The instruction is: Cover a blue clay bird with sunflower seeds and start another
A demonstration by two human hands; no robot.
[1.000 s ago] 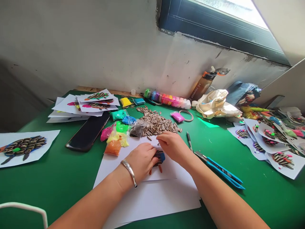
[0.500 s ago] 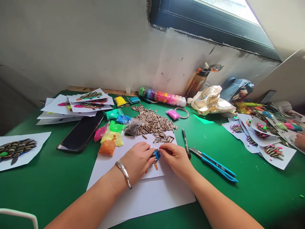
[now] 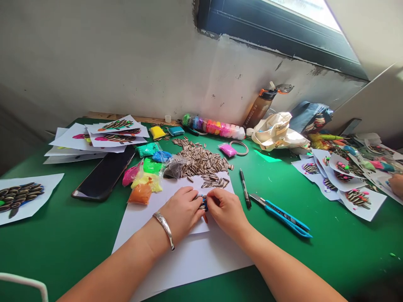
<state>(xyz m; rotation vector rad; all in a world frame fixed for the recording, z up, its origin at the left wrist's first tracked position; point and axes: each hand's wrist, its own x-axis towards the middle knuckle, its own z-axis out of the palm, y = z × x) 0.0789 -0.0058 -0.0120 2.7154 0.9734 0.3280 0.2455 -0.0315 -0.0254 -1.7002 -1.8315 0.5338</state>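
Observation:
A small blue clay picture (image 3: 203, 203) set with striped sunflower seeds lies on a white sheet of paper (image 3: 176, 251), partly covered by both hands. My left hand (image 3: 182, 209), a silver bangle at its wrist, rests on the paper with its fingers stretched out along the picture's left side. Thumb and forefinger of my right hand (image 3: 225, 209) are pinched together at the picture's right side, on a sunflower seed that the fingertips mostly hide. An orange bit of clay (image 3: 205, 218) shows beneath. Just beyond is a heap of sunflower seeds (image 3: 201, 159).
Bags of coloured clay, one orange (image 3: 140, 194), lie left of the heap. A phone (image 3: 105, 174) and stacked seed pictures (image 3: 78, 142) are farther left. At right are a pen (image 3: 244, 188), a blue utility knife (image 3: 283, 216), more pictures (image 3: 359, 199) and another person's hand (image 3: 396, 184).
My right hand has shifted slightly left, its pinched fingertips now closer to my left hand and covering more of the blue clay. My left hand stays in place.

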